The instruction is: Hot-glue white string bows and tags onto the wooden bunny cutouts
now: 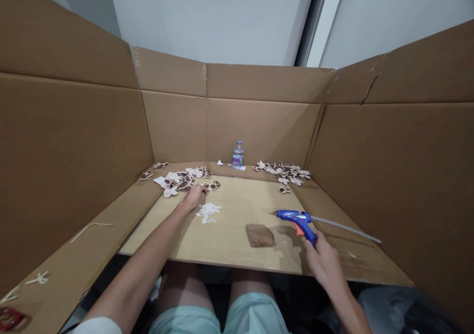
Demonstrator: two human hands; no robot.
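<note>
My right hand (321, 252) is wrapped round the handle of a blue glue gun (292, 216), its nozzle pointing left and a long glue stick out of its back. At the near edge of the brown and white pieces (185, 180), my left hand (196, 195) reaches down with its fingers bent together; what they hold, if anything, is too small to tell. Small white cut-outs (209, 210) lie just right of that hand. A brown square pad (260, 235) rests on the board (229, 252), left of the gun's handle.
Cardboard walls (262, 126) enclose the board on three sides. A water bottle (237, 155) stands at the back. More brown and white pieces (287, 171) are piled at the back right. Loose cords (87, 229) and a red object (11, 319) lie on the left cardboard.
</note>
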